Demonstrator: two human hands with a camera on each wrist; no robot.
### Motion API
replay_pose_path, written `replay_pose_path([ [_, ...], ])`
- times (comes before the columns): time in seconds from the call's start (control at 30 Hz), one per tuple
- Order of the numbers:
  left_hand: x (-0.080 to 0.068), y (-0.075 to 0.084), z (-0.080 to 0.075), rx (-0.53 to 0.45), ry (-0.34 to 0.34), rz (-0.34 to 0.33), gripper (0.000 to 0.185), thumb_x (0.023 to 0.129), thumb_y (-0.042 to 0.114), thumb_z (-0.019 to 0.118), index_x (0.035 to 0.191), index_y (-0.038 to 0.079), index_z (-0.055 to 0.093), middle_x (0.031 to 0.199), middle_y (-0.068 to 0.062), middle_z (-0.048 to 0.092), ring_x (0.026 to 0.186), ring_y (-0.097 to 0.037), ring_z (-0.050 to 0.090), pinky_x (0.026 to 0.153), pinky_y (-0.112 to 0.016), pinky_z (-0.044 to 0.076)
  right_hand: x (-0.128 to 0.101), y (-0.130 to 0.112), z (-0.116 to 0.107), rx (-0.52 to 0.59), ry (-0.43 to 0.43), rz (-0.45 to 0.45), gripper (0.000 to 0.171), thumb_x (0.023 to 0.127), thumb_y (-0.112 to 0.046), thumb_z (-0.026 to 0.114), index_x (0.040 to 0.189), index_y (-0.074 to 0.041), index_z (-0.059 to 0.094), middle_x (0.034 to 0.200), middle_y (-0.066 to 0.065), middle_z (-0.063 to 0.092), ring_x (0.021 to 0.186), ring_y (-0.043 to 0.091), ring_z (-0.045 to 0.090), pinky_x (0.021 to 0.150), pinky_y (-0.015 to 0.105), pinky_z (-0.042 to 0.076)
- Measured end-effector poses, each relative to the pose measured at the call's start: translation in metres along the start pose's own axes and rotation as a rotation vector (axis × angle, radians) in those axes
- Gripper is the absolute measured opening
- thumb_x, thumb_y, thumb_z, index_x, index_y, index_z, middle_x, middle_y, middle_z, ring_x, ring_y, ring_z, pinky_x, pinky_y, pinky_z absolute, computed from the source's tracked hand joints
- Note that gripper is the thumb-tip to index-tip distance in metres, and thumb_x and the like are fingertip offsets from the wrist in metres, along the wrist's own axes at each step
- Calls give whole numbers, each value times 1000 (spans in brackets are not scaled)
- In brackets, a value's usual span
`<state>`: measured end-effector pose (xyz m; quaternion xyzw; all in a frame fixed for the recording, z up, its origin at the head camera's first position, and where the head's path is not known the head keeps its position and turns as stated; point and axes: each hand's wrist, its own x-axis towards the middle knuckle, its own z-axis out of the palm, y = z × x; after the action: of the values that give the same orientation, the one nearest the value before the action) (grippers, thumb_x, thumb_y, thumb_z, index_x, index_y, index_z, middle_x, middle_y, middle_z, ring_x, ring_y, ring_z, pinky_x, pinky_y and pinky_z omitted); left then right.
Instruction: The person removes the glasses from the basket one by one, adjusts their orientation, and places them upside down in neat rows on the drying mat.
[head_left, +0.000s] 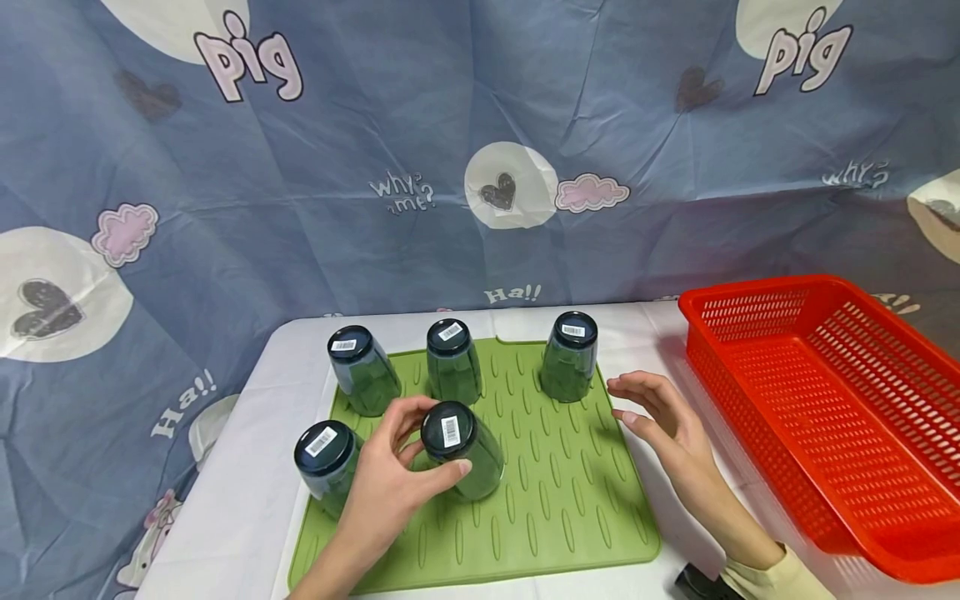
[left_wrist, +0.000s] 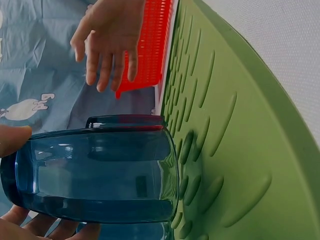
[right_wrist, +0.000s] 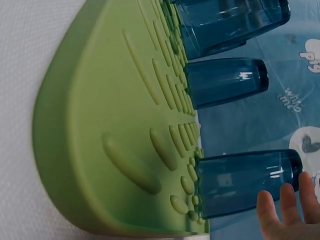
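Five dark blue-green tumblers stand upside down on a ribbed green mat. My left hand grips the front middle tumbler, thumb on one side and fingers on the other; the left wrist view shows this tumbler close up, its rim on the mat. My right hand hovers open over the mat's right edge, just beside the back right tumbler and holding nothing. In the right wrist view its fingertips lie next to that tumbler.
A red perforated basket stands at the table's right. Other tumblers stand at the back left, back middle and front left. A patterned blue cloth hangs behind the white table.
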<state>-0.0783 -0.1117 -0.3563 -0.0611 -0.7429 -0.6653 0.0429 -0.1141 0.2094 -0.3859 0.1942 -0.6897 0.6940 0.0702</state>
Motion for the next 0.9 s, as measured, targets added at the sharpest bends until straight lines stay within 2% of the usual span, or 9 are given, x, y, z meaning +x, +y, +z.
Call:
replay_pose_path([
  [0.33, 2, 2, -3, 58, 19, 2, 66, 66, 4, 90, 122, 18, 57, 120, -3, 61, 113, -16, 56, 100, -28, 46, 0, 3, -2, 0, -7, -18, 35, 97, 6, 50, 132, 10, 44, 130, 20, 53, 124, 33, 49, 98, 37, 49],
  [0.67, 2, 4, -4, 115, 46, -33, 65, 65, 6, 91, 120, 19, 58, 119, -2, 60, 112, -15, 57, 99, -29, 47, 1, 3, -4, -2, -2, -12, 36, 97, 5, 51, 132, 10, 44, 131, 21, 52, 124, 33, 49, 99, 37, 49],
  [0.9, 1, 3, -3, 137, 42, -52, 64, 64, 8, 91, 118, 20, 59, 117, -1, 62, 112, -13, 56, 98, -33, 47, 1, 3, -4, -8, 4, -12, 36, 96, 6, 53, 132, 9, 44, 130, 20, 53, 124, 32, 50, 99, 39, 49],
])
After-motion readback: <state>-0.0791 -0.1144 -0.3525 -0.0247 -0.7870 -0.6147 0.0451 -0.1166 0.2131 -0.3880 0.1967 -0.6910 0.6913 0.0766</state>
